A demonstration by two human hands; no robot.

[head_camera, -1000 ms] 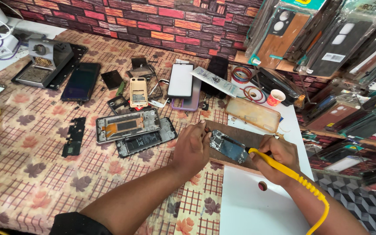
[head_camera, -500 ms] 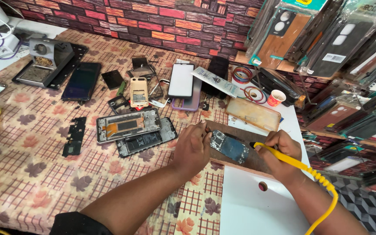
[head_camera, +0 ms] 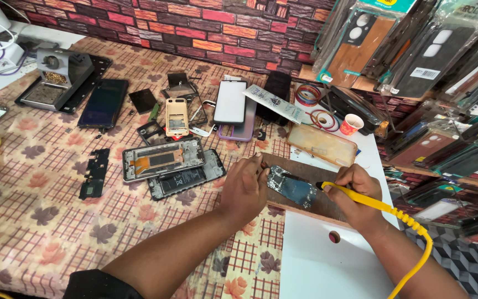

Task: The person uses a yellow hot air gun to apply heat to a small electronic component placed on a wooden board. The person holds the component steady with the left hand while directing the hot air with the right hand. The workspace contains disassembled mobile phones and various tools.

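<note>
On brown board (head_camera: 316,206): left hand (head_camera: 244,191) presses circuit board (head_camera: 293,187) flat; right hand (head_camera: 355,195) pinches yellow soldering iron (head_camera: 360,197). Risk: tip slips, burns fingers; board shifts.

"What kind of place is this?"

"A phone fixing shop. Opened phones (head_camera: 161,159) and loose parts lie all over the table (head_camera: 40,221). Phone covers in packets (head_camera: 416,50) hang to the right of the table, and a brick wall (head_camera: 195,27) stands behind it."
</note>
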